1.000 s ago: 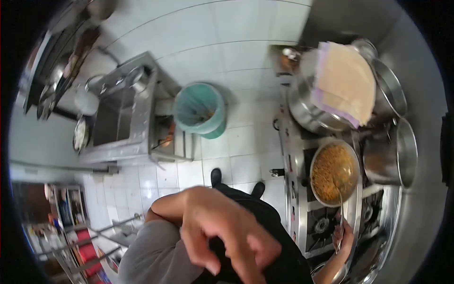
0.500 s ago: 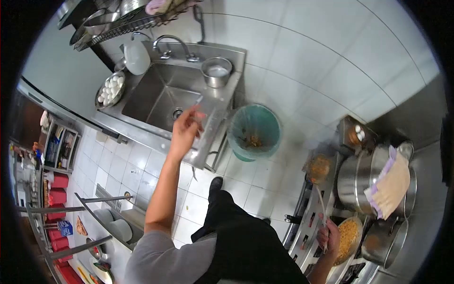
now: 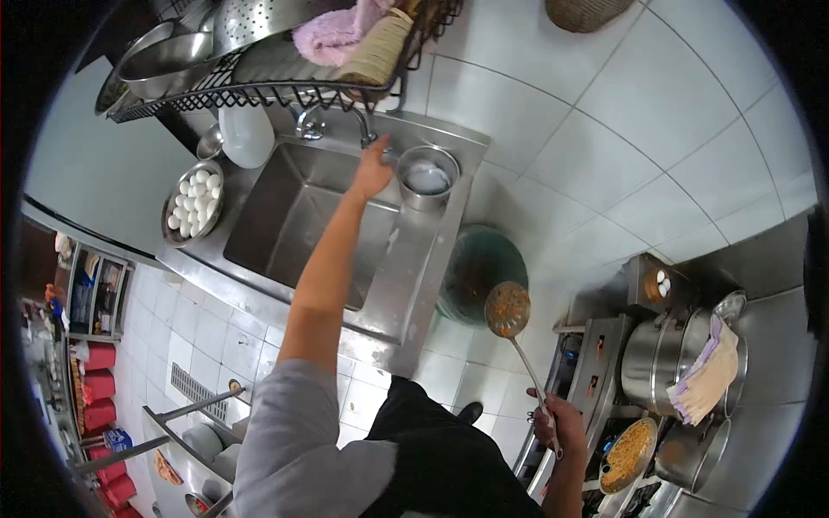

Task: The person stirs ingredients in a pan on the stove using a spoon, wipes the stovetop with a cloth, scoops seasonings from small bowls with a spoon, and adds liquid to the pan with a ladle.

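Observation:
My left hand [image 3: 371, 175] reaches across the sink [image 3: 285, 198] to the wall side. Its fingers close on the faucet handle [image 3: 370, 140], partly hiding it. A steel pot [image 3: 427, 192] with whitish contents stands just right of that hand. In my right hand [image 3: 560, 423] is the long handle of a skimmer [image 3: 508, 309]. Orange-brown bits cling to its round perforated head, which hangs over the edge of the green trash bin [image 3: 466, 298]. Right of this hand, a pan [image 3: 628, 456] of orange-yellow food rests on the stove.
A bowl of eggs [image 3: 193, 204] and a white jug [image 3: 246, 138] sit left of the sink. Overhead hangs a black wire rack [image 3: 250, 93] with steel bowls and a pink cloth. Large pots [image 3: 648, 358] stand on the stove, a folded cloth [image 3: 710, 371] over one.
My left hand has gone from above the sink basin to the faucet handle. The skimmer in my right hand has moved from the stove's edge to the bin. The view has shifted.

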`<act>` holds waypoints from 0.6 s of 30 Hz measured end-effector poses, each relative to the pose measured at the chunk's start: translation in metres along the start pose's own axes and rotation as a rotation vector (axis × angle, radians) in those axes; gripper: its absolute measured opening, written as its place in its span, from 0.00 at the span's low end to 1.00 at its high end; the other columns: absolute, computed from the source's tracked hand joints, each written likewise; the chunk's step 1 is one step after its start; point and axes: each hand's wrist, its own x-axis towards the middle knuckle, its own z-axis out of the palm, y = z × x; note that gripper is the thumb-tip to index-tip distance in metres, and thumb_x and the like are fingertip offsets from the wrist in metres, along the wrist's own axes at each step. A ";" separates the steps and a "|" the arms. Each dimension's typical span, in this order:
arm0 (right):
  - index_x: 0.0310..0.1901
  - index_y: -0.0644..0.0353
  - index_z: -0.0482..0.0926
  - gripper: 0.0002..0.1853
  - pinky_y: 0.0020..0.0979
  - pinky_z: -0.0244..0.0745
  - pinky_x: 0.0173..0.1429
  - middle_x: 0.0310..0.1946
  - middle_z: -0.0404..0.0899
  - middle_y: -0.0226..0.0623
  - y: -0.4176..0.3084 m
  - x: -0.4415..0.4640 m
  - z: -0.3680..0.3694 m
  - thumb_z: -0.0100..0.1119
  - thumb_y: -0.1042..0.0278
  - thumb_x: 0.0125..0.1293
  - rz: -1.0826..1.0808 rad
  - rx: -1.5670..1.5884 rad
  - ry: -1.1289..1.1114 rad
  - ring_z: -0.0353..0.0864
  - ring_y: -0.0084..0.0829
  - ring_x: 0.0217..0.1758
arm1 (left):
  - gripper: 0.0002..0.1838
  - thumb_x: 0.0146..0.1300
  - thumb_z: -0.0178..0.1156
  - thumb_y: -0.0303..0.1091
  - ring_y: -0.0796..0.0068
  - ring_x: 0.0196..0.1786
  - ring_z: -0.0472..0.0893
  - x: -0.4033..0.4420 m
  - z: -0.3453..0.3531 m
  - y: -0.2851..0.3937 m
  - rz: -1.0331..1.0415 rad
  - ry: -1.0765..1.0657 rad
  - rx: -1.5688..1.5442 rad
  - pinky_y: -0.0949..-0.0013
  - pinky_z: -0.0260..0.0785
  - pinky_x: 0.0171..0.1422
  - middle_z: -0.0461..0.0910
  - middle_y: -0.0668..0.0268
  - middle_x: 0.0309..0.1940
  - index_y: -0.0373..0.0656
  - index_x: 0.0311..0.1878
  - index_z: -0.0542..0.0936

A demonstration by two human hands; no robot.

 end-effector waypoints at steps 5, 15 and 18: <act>0.59 0.71 0.69 0.23 0.22 0.55 0.14 0.16 0.70 0.29 -0.003 0.006 0.018 0.48 0.60 0.70 -0.021 -0.050 0.113 0.59 0.19 0.10 | 0.23 0.59 0.54 0.30 0.51 0.49 0.81 -0.001 -0.032 0.024 -0.216 -0.237 -0.033 0.60 0.73 0.53 0.80 0.48 0.48 0.37 0.59 0.74; 0.58 0.68 0.72 0.22 0.23 0.55 0.14 0.14 0.67 0.27 -0.030 0.024 0.036 0.45 0.61 0.70 -0.087 -0.249 0.090 0.59 0.19 0.09 | 0.06 0.65 0.52 0.28 0.76 0.20 0.75 -0.055 -0.121 -0.028 -0.881 0.346 -0.950 0.73 0.70 0.23 0.77 0.64 0.23 0.37 0.38 0.78; 0.61 0.69 0.67 0.24 0.23 0.56 0.12 0.16 0.68 0.30 -0.029 0.033 0.034 0.44 0.60 0.70 -0.066 -0.238 0.113 0.59 0.20 0.08 | 0.06 0.66 0.52 0.27 0.78 0.18 0.72 -0.044 -0.130 -0.056 -0.798 0.318 -0.895 0.73 0.65 0.19 0.73 0.68 0.20 0.37 0.38 0.77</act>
